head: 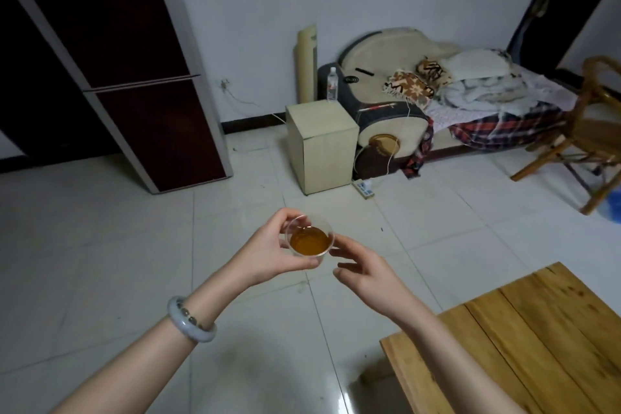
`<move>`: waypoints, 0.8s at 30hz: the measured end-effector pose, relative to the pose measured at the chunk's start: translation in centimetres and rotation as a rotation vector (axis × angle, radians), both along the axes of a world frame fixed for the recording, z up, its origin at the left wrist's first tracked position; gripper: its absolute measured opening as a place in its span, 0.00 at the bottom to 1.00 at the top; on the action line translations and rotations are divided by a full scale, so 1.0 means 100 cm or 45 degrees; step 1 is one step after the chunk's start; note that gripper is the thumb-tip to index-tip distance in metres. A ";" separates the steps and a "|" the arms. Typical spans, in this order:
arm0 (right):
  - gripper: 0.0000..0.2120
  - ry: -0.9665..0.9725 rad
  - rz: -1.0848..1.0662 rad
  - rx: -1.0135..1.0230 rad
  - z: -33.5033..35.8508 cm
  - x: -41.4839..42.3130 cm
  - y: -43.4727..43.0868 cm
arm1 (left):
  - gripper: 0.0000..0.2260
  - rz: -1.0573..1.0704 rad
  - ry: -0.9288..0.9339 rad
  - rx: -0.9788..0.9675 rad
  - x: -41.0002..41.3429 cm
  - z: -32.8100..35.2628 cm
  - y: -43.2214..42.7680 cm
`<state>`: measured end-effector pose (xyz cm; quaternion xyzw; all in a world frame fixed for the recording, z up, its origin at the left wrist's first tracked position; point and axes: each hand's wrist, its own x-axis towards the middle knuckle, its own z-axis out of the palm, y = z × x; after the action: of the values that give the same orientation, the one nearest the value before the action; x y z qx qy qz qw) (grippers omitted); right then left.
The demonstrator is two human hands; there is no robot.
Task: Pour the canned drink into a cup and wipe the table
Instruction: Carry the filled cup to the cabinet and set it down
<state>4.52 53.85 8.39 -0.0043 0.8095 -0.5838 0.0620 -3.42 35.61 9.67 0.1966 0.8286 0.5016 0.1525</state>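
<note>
A small clear cup [309,240] with amber drink in it is held up over the tiled floor, left of the table. My left hand [268,252] grips it, thumb under the near side and fingers on the far rim. My right hand [361,270] is beside the cup on its right, fingertips touching or nearly touching its wall, fingers loosely spread. The wooden plank table [524,343] shows at the lower right; the part in view is bare. No can and no cloth are in view.
A dark cabinet [134,77] leans at the left. A beige box [321,144] with a water bottle [332,83] stands ahead, next to a sofa with blankets [470,94]. A power strip [364,187] lies on the floor. A rattan chair [591,131] stands at the right.
</note>
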 end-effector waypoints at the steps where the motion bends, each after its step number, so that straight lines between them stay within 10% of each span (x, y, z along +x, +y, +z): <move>1: 0.27 -0.018 0.011 -0.031 0.000 -0.012 -0.008 | 0.28 0.018 -0.006 0.019 -0.010 0.001 -0.008; 24: 0.28 -0.356 0.194 -0.451 -0.018 -0.408 -0.016 | 0.31 0.280 -0.120 0.158 -0.353 -0.022 -0.039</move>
<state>-36.27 52.22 6.57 0.0047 0.6753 -0.7053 0.2157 -38.76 31.68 7.48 0.0898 0.8045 0.5742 0.1228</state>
